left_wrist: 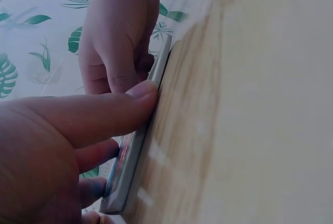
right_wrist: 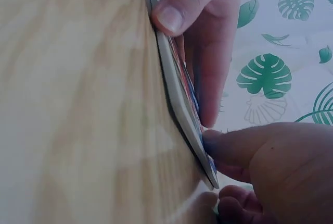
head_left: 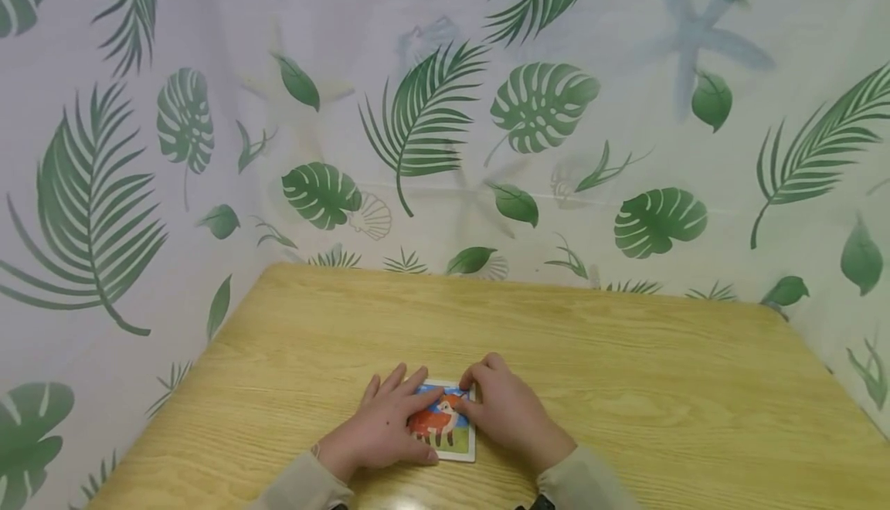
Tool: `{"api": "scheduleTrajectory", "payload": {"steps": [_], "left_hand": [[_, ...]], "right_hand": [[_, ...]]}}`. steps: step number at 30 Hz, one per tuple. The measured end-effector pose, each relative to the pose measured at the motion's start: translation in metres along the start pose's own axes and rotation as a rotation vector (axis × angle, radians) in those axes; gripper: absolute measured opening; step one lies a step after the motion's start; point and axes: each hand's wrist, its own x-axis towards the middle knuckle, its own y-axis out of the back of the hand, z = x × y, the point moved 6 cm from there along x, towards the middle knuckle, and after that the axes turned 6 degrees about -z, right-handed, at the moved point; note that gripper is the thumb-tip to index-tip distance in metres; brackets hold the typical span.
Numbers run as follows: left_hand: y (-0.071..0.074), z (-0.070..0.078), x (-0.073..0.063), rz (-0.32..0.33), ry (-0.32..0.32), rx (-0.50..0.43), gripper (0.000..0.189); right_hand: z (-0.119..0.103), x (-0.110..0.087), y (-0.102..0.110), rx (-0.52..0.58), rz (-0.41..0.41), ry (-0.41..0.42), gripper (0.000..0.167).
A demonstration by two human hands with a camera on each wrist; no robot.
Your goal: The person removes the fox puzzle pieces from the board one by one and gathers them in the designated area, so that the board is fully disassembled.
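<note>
A small square picture board [head_left: 438, 439] with a white rim lies on the table, showing a red fox on blue and green. My left hand [head_left: 385, 425] is spread over its left part, fingers straight, with the thumb on the near rim. At the far right corner, my right hand [head_left: 511, 413] pinches the board, thumb over the picture and fingers curled at the edge. The left wrist view shows the board [left_wrist: 136, 151] edge-on under the left thumb [left_wrist: 140, 89]. In the right wrist view, the right thumb [right_wrist: 229, 143] touches the picture side near the corner.
The wooden table [head_left: 626, 371] extends around both hands, its far edge meeting a white cloth [head_left: 445, 131] printed with green leaves. The same cloth hangs along the left and right sides. Light sleeves cover both forearms.
</note>
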Motion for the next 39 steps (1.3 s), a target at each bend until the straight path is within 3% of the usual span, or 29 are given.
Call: {"api": "scheduleTrajectory", "payload": {"steps": [21,28,39], "left_hand": [[0.001,0.001,-0.002,0.006,-0.001,-0.005,0.085],[0.000,-0.001,-0.001,-0.003,0.007,-0.015,0.085],[0.001,0.000,-0.002,-0.002,-0.001,-0.041,0.086]], "right_hand": [[0.007,0.001,-0.003,0.099,0.051,-0.037,0.024],[0.010,0.001,-0.005,0.242,0.020,-0.062,0.018],[0.017,0.001,-0.004,0.396,0.070,-0.044,0.005]]}}
